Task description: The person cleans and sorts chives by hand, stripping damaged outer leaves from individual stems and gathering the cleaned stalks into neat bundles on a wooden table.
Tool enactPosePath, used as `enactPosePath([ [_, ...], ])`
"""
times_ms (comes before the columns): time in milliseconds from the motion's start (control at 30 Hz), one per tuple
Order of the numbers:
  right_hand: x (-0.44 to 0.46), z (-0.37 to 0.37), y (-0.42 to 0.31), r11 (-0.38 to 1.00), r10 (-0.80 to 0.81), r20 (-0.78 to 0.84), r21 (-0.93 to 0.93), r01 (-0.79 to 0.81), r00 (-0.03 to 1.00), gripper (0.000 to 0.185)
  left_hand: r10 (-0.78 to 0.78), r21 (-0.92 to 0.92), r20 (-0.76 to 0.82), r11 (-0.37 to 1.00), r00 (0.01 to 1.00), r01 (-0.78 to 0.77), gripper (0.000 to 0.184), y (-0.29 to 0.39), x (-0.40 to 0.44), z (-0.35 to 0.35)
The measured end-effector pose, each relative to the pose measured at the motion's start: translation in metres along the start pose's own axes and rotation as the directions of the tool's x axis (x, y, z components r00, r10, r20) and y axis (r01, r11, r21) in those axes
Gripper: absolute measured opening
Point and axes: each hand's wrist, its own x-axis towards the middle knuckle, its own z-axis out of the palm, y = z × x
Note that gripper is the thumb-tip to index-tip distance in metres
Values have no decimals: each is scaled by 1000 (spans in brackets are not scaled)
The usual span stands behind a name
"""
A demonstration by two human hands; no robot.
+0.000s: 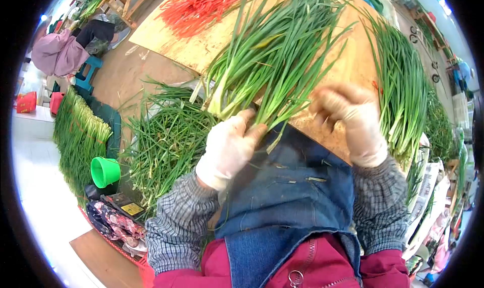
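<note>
My left hand, in a pale thin glove with bare fingertips, closes round the stalks of some garlic chives. More of these chives lie in a loose heap in front of it, on the wooden board, with leaves fanning away from me. Right of that heap, my right hand hovers above the board in a similar glove. Its fingers are loosely bent, apart and a little blurred, and I see nothing in them. A dark blue apron with leaf scraps on it covers my lap.
Red strips lie at the far end of the wooden board. A chive bundle rests along its right side. To the left are a loose leaf pile, standing chives, a green bucket and a blue stool beside a seated person.
</note>
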Motion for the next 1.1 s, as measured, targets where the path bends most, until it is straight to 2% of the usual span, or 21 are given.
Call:
enactPosePath([
  [33,-6,5,9,999,48,22,16,-49,999,16,-262,-372,127,881,957,291,28,7,2,-1],
  [67,-10,9,16,995,94,45,31,-95,995,18,-293,-522,144,789,945,324,25,8,5,0],
  [133,-13,17,30,988,136,66,66,-140,989,19,-326,-486,240,775,915,404,20,14,8,-15],
  [167,-13,21,34,981,164,56,94,-169,985,18,-356,-573,281,683,891,453,17,14,6,-15],
  [267,-13,33,33,969,209,62,125,-215,976,17,-365,-641,329,591,871,490,16,32,-3,-15],
  [300,-11,36,41,947,223,75,218,-235,972,18,-338,-608,340,633,878,479,17,40,-6,-16],
  [333,-10,36,43,948,210,67,230,-220,975,17,-366,-583,332,644,869,494,16,50,-8,-16],
  [433,-12,35,45,934,207,39,288,-209,978,16,-322,-606,353,636,878,477,14,45,-11,-12],
  [500,-15,33,44,935,220,38,276,-222,975,16,-314,-591,355,654,881,472,13,47,-13,-10],
  [600,-18,27,48,937,217,38,272,-219,975,16,-254,-526,259,772,932,356,14,50,-18,3],
  [633,-18,24,51,938,212,39,272,-214,977,16,-272,-525,276,761,922,382,15,56,-18,3],
  [733,-19,18,58,907,196,63,367,-206,978,15,-354,-633,358,588,864,503,11,62,-18,-2],
  [767,-19,14,63,904,206,67,370,-216,976,15,-361,-603,355,617,862,506,13,59,-18,-4],
  [867,-24,3,69,816,166,171,530,-232,971,16,-340,-724,254,554,906,411,15,51,-19,-3],
  [900,-24,-1,75,780,134,234,575,-248,963,18,-345,-706,264,567,901,424,15,52,-18,-2],
  [1000,-27,-3,85,723,138,246,638,-267,959,19,-356,-634,305,616,884,467,15,56,-16,4],
  [1100,-32,0,75,767,139,197,599,-231,971,23,-344,-574,341,661,875,483,16,67,-15,14],
])
